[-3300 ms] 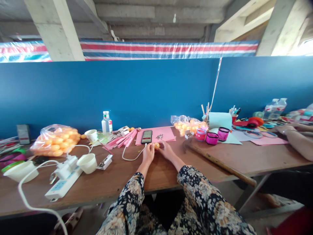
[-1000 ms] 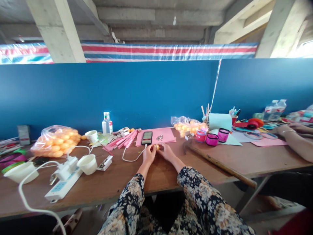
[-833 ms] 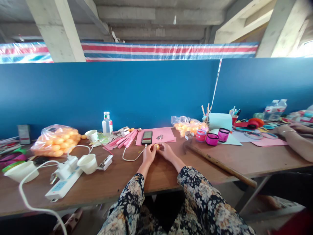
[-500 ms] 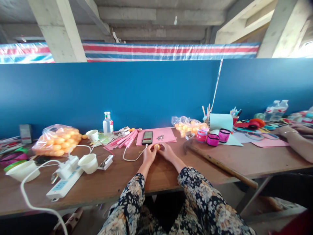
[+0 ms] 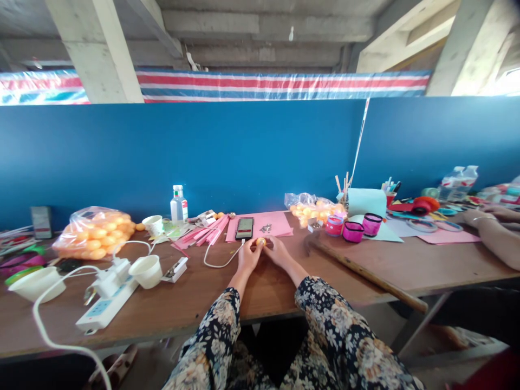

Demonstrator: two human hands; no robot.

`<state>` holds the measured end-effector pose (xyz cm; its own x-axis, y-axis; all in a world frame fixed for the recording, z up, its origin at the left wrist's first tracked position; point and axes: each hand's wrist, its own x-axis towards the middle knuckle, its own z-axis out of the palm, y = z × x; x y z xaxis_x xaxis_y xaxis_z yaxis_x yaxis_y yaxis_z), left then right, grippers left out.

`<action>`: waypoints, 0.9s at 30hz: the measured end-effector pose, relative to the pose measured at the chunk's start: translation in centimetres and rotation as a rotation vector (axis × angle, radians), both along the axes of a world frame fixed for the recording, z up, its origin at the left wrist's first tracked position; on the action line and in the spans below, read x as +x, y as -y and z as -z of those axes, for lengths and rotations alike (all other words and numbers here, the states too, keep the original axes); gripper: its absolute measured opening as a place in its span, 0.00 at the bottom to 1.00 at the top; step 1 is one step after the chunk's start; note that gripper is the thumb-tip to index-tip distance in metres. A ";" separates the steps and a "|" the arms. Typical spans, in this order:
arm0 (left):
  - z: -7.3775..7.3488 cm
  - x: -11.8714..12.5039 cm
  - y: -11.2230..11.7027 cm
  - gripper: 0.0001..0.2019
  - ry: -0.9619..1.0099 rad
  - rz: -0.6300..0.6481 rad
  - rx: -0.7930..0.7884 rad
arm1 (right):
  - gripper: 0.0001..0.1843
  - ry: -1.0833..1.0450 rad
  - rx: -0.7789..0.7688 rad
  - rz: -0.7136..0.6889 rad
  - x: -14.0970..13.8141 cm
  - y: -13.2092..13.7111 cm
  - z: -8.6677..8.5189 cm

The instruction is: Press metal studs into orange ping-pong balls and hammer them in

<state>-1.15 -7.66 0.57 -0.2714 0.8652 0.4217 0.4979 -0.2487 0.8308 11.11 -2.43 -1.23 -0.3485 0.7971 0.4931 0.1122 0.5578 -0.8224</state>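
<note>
Between my two hands is a small orange ball (image 5: 261,241), which looks like a table tennis ball with a small shiny spot on it. My left hand (image 5: 248,255) grips it from the left with closed fingers. From the right, the fingers of my right hand (image 5: 277,252) close on the same ball. Just beyond my hands a phone (image 5: 244,228) rests on pink paper (image 5: 280,219), with a white cable plugged into its near end. Small metal pieces (image 5: 266,228) lie on that paper to the phone's right.
Left are a bag of orange balls (image 5: 97,235), white cups (image 5: 146,271), a power strip (image 5: 108,306) and a bottle (image 5: 177,206). Right are another ball bag (image 5: 314,208), pink bands (image 5: 353,231) and a wooden-handled hammer (image 5: 365,273). At far right lies another person's arm (image 5: 498,238).
The ball has turned slightly between my fingers, so a shiny spot now shows on it. My hands stay in nearly the same place.
</note>
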 end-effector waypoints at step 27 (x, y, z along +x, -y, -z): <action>-0.3 0.1 0.3 0.17 -0.033 0.015 -0.002 | 0.15 0.018 0.007 -0.012 0.1 -0.1 0.1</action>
<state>-1.06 -7.99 0.87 -0.2444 0.8696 0.4290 0.5216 -0.2550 0.8142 11.18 -2.37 -1.33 -0.3669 0.7892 0.4925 0.1199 0.5651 -0.8163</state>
